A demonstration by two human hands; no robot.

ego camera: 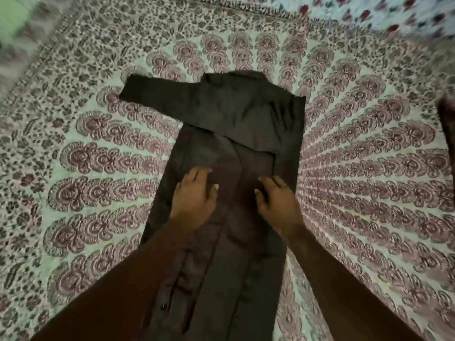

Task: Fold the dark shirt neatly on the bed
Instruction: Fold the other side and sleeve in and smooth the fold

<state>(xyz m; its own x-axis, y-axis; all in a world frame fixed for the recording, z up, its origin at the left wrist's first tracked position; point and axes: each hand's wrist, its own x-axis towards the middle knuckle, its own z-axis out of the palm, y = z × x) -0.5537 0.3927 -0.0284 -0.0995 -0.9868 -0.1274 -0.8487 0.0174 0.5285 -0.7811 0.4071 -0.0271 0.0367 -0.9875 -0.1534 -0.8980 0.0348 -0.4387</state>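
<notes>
Both arms reach forward, left hand and right hand flat, palms down.

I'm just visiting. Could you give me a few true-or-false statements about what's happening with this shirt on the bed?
1. The left hand and right hand both rest on the dark shirt. True.
2. The shirt hangs from a hanger. False: it lies flat on the patterned bedspread.
3. One sleeve sticks out toward the person's left. True.
4. Both sleeves are spread outward. False: the right side is folded in over the body.
</notes>
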